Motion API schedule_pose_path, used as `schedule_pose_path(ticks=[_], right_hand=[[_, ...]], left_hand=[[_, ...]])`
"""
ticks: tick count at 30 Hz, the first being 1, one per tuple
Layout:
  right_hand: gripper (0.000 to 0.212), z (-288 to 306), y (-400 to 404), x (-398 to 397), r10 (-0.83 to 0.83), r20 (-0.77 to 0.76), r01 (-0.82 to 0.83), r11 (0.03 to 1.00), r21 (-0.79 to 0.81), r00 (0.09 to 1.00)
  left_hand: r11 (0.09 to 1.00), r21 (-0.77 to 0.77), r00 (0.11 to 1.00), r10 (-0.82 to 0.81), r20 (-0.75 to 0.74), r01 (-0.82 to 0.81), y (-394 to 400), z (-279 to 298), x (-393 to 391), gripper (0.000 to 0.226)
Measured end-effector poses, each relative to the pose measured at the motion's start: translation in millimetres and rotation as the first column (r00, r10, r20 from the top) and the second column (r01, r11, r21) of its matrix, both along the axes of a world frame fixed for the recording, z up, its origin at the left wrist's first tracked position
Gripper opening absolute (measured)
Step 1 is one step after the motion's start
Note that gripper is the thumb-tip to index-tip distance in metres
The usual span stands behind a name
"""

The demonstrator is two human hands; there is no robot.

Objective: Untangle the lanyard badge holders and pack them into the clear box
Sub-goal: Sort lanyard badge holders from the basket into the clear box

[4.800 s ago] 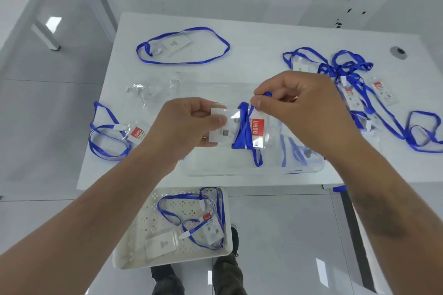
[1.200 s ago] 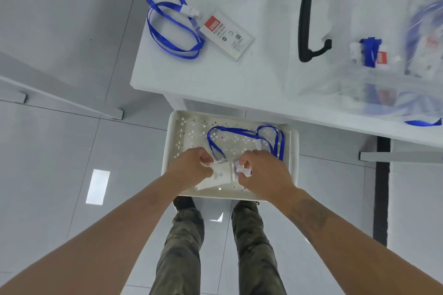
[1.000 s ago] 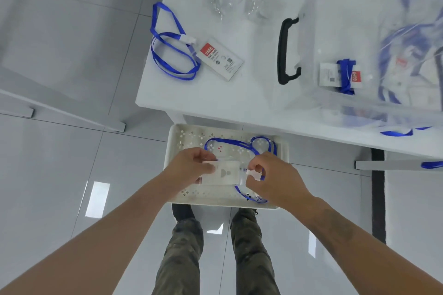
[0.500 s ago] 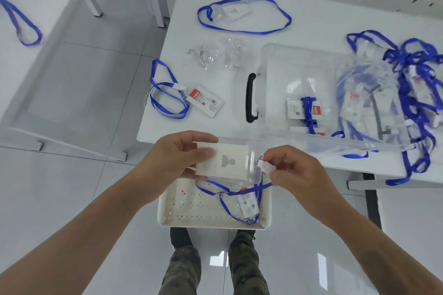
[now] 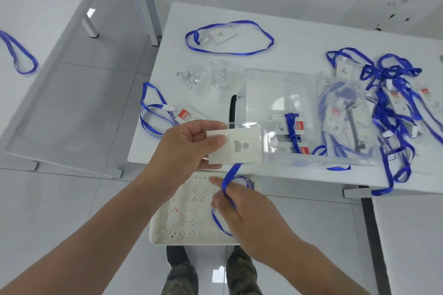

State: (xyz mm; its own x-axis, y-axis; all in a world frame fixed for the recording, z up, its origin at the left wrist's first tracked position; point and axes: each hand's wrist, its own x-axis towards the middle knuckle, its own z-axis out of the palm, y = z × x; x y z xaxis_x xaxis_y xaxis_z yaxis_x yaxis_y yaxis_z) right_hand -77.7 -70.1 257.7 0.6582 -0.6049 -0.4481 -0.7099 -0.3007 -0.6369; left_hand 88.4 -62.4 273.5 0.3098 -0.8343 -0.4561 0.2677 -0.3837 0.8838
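1. Holding item: the left hand (image 5: pixel 187 148), centre of the frame, pinches a badge holder (image 5: pixel 236 146) by its left end, thumb on the face and fingers behind; the holder is flat, level, and carries a white insert card with a grey figure icon.
2. Attached strap: a blue lanyard (image 5: pixel 229 178) drops from the holder's lower edge to the right hand (image 5: pixel 242 208), lower centre, whose fingers are curled round it (the exact pinch point is hidden by the knuckles). A slack loop hangs below the hand.
3. Source: a white perforated tray (image 5: pixel 189 211) sits beneath the hands, low and in front of the table edge. Whether the loop touches it cannot be told.
4. Destination: the clear box (image 5: pixel 287 93), right of centre on the white table (image 5: pixel 299 36), already holds several wrapped holders. The held one is just beside its near left corner, not yet inside.
5. Outstanding stock: a tangled heap of lanyards (image 5: pixel 393 103) at the right of the frame; a looped one (image 5: pixel 227 38) at upper centre; another (image 5: pixel 163 112) at mid-left.
6. Hazards, judged:
   - the loose loop may snag on the tray rim or table edge when lifted;
   - uneven winding could slip off the smooth plastic holder;
   - an edge-only pinch may let the holder twist.
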Motion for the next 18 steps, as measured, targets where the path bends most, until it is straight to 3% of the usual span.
schedule_pose_path(ticks=[3, 5, 8, 10, 14, 18], right_hand=[[0.029, 36.9, -8.2, 4.2, 0.188, -0.110, -0.208, 0.955, -0.211, 0.976], [0.028, 64.8, -22.5, 5.1, 0.195, -0.114, -0.217, 0.945, -0.245, 0.974], [0.018, 88.9, -55.4, 2.2, 0.120, -0.066, -0.134, 0.956, -0.262, 0.991], [0.013, 92.5, -78.7, -1.6, 0.031, 0.008, -0.029, 0.978, -0.205, 0.999], [0.011, 82.3, -101.7, -7.0, -0.066, 0.150, 0.062, 0.998, 0.032, 0.987], [0.023, 58.4, -72.0, -9.2, -0.224, 0.209, 0.163, 0.948, 0.273, 0.952]], left_hand=[[0.998, -0.007, 0.976, -0.056, 0.212, 0.059, 2.9, -2.3, 0.0, 0.020], [0.991, 0.011, 0.947, -0.128, 0.296, 0.131, 6.8, -4.2, 1.9, 0.020], [0.973, 0.079, 0.922, -0.232, 0.310, 0.218, 11.7, -3.2, 6.8, 0.015], [0.958, 0.104, 0.931, -0.283, 0.228, 0.266, 14.0, 1.2, 10.8, 0.013], [0.947, 0.070, 0.949, -0.307, -0.075, 0.312, 18.8, 17.3, 21.9, 0.017], [0.988, 0.003, 0.940, -0.146, -0.308, 0.155, 15.8, 24.3, 22.9, 0.020]])
